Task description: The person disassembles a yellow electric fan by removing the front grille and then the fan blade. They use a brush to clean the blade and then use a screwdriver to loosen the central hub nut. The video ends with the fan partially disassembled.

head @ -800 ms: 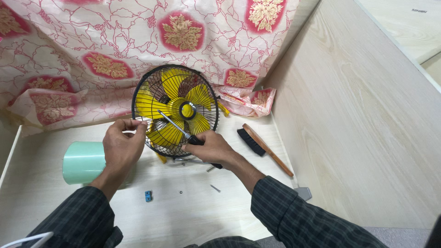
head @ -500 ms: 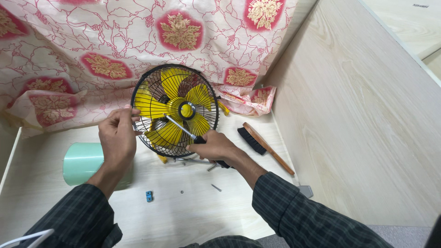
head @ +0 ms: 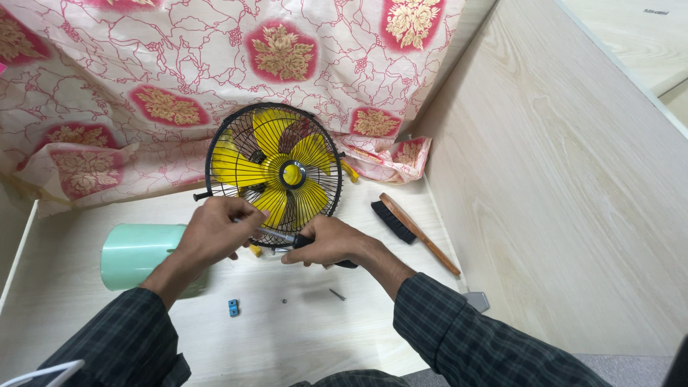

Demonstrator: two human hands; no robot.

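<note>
Hands meet at fan (head: 276, 172) grille's lower edge, screwdriver (head: 287, 237) between.

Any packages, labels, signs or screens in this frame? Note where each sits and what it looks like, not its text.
Small dark printed mark: top right corner, on the pale wooden surface beyond the partition; a short thin strip, too small to make out.
No packages, signs or screens show; the fan, the green roll and the brush carry no visible label.
</note>
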